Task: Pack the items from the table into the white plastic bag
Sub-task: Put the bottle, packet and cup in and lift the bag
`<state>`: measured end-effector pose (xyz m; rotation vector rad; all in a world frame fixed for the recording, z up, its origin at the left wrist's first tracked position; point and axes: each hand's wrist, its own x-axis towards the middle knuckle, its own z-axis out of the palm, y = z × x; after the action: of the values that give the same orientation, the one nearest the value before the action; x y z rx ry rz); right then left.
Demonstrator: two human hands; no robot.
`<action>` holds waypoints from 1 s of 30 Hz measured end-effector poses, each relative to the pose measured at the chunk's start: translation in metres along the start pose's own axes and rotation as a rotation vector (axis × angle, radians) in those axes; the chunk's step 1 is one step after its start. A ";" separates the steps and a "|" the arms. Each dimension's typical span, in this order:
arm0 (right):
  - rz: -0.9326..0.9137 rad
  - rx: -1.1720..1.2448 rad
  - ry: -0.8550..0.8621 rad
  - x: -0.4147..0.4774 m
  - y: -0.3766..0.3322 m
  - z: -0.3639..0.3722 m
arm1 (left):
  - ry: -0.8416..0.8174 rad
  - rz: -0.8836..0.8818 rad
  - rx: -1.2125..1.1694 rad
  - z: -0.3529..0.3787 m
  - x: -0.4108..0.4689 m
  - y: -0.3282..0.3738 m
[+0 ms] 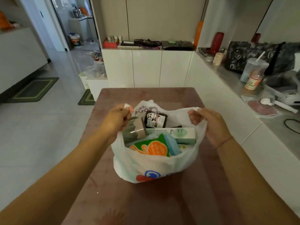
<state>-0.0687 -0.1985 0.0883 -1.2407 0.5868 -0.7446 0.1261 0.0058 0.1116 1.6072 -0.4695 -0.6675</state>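
The white plastic bag point(152, 166) stands on the brown table point(146, 200), its mouth held wide. My left hand point(117, 120) grips the bag's left handle; my right hand point(209, 123) grips the right handle. Inside the bag lie a green-and-orange packet point(152, 147), a long pale green box point(180, 134), a dark packet with a panda picture point(155, 120) and a clear-wrapped greyish item point(134, 129) at the left. No loose items show on the table around the bag.
A grey counter point(279, 127) runs along the right with a lidded cup with a straw point(253, 69), an orange bottle point(253, 80) and a dark patterned bag point(253, 56). White cabinets point(146, 69) stand beyond the table. Tiled floor with green mats point(34, 90) lies to the left.
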 end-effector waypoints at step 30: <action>-0.272 -1.640 -0.282 -0.016 0.101 0.019 | -0.160 0.344 1.268 0.039 0.020 -0.142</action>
<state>-0.0458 -0.1593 -0.0052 -2.9127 0.7982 -0.1412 0.1044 -0.0153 -0.0339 2.5371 -1.4403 -0.1810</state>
